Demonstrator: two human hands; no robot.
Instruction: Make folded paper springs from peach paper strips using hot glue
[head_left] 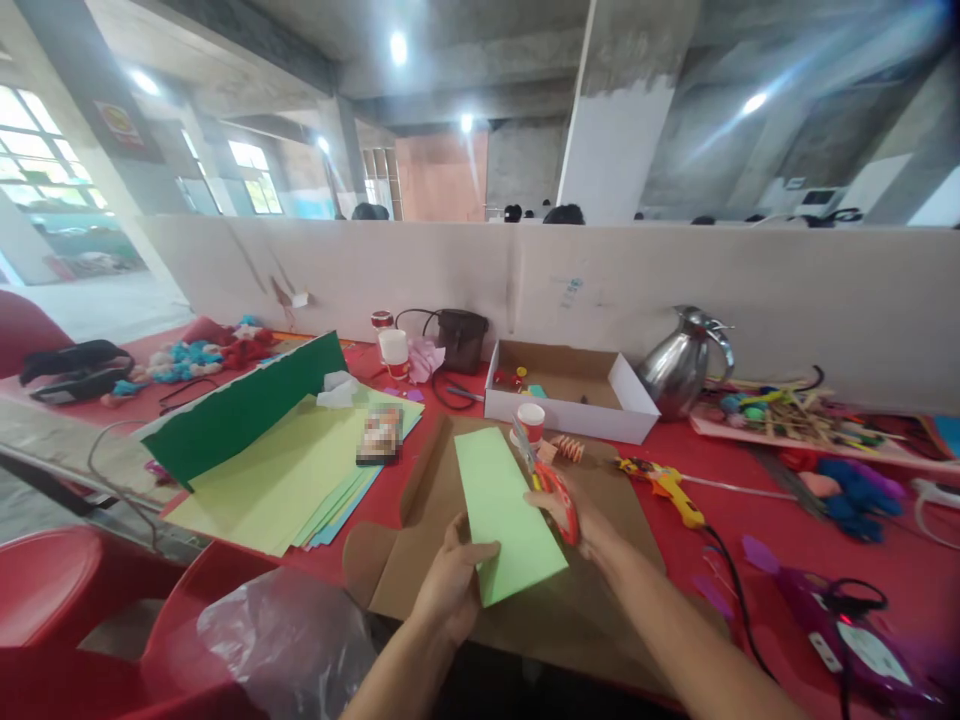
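A light green sheet of paper [504, 500], long and narrow, is held up over a piece of brown cardboard [427, 540]. My left hand [457, 580] grips its lower left edge, thumb on the face and fingers behind. In my right hand [566, 515] is a pair of scissors with orange-red handles [564, 497], its blades pointing up and away beside the paper's right edge. The fingers of this hand also touch that edge. Just beyond the blades stand a paper cup [531, 421] and a coiled orange paper strip [568, 448].
Stacked coloured paper [262, 485] with a phone [380, 435] on it lies left. A white-sided box [570, 425] and steel jug [686, 365] stand behind. To the right lie a yellow glue gun [679, 492], its cord and a purple device [855, 640]. A plastic bag [289, 640] hangs at front left.
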